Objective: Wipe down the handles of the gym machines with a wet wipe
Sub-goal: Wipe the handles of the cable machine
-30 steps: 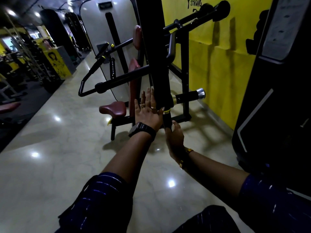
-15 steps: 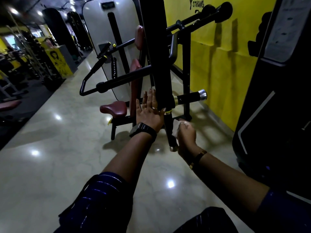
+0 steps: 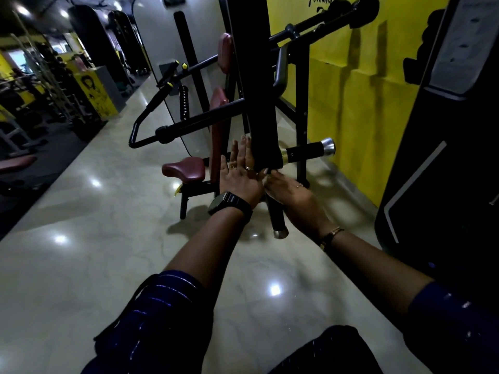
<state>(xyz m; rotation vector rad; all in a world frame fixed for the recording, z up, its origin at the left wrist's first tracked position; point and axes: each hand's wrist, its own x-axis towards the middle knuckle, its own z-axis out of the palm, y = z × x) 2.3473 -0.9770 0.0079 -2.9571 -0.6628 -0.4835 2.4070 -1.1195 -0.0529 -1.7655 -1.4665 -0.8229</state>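
The fingers (image 3: 239, 155) of the left hand (image 3: 240, 179) are straight and flat. They press on the left side of the thick black bar (image 3: 259, 103) of the gym machine, near the bar's bottom end. The right hand (image 3: 293, 195) lies over the top of the handle (image 3: 277, 220), just under that bottom end. Its fingertips (image 3: 270, 175) point up at the bar. I cannot tell if they wrap round the handle or only rest on it. I cannot see the wet wipe; it may be under the right hand.

The handle is a black rod. It hangs down from the bar toward the floor (image 3: 108, 238) and has a shiny silver cap (image 3: 280, 234) at its low end. A second handle (image 3: 305, 152) sticks out from the bar toward the yellow wall (image 3: 351, 117).

The handle looks hard and stiff, so a firm rub should not hurt it. The bar may swing, so a flat hand on it is a good way to keep it steady. The wipe will be soft, thin and wet, and it can bunch up or slip. I think it is best to wrap it round the rod, squeeze, and slide down to the cap.
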